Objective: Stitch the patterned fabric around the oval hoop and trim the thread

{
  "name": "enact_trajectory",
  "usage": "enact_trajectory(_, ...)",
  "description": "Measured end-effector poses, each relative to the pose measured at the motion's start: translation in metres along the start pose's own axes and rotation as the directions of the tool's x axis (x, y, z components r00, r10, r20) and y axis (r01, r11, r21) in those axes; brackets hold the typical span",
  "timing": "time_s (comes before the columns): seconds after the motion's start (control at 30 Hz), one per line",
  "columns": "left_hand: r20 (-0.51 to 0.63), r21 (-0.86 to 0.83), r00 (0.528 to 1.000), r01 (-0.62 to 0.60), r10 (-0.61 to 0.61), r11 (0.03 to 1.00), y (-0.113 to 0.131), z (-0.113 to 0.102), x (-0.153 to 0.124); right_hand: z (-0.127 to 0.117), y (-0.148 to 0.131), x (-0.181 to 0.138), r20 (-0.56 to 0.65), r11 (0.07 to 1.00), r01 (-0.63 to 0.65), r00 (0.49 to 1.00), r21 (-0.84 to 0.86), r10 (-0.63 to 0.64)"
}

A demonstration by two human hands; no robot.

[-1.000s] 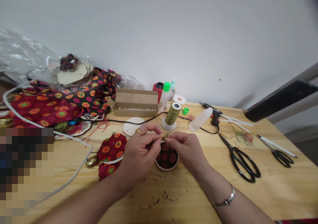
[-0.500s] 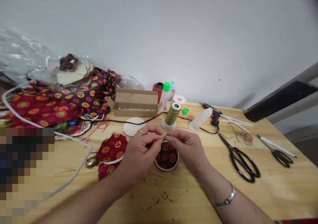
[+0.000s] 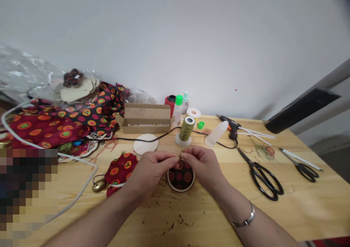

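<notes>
My left hand and my right hand meet fingertip to fingertip in the middle of the table, both pinched closed. Between them is a thin olive thread, mostly hidden by the fingers. Just below lies a round disc of dark patterned fabric with a pale rim, its top edge covered by my fingers. Behind my hands stands a spool of olive thread. Left of my left hand are pieces of red patterned fabric and a brass bell.
Black-handled scissors and a smaller pair lie on the right, near a glue gun. A translucent bottle leans behind my right hand. A cardboard box, white disc and fabric pile occupy the left.
My fingertips stay together over the fabric disc, with the left fingers now held flatter. The whole view has shifted slightly, so things on the table appear a little lower and further left.
</notes>
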State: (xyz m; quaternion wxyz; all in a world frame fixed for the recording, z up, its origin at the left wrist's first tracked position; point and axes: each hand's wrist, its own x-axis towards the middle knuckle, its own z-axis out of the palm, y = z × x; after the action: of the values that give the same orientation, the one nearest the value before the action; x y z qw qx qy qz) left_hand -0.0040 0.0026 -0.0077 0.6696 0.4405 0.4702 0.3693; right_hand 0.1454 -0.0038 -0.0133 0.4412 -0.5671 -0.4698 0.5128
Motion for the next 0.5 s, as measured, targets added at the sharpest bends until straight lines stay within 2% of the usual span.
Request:
enact_trajectory(0.13,-0.004,-0.065,0.998,0.058,-0.058,0.996,-0.0013,0.0009,0.0009,0.0005,-0.0028,-0.0002,0.004,1.000,0.001,1.000,0.002,-0.001)
enact_trajectory(0.4,-0.022,-0.153,1.000,0.014,-0.017,0.988,-0.0019,0.0026,0.0019,0.0006,-0.0026,0.0013,-0.021,1.000,0.022,1.000,-0.005,-0.022)
enact_trajectory(0.5,-0.061,-0.125,0.998,-0.014,0.006,0.992,-0.0008,0.0020,0.0022,-0.0011,-0.0024,0.0027,-0.040,0.999,0.051,0.998,-0.016,-0.052)
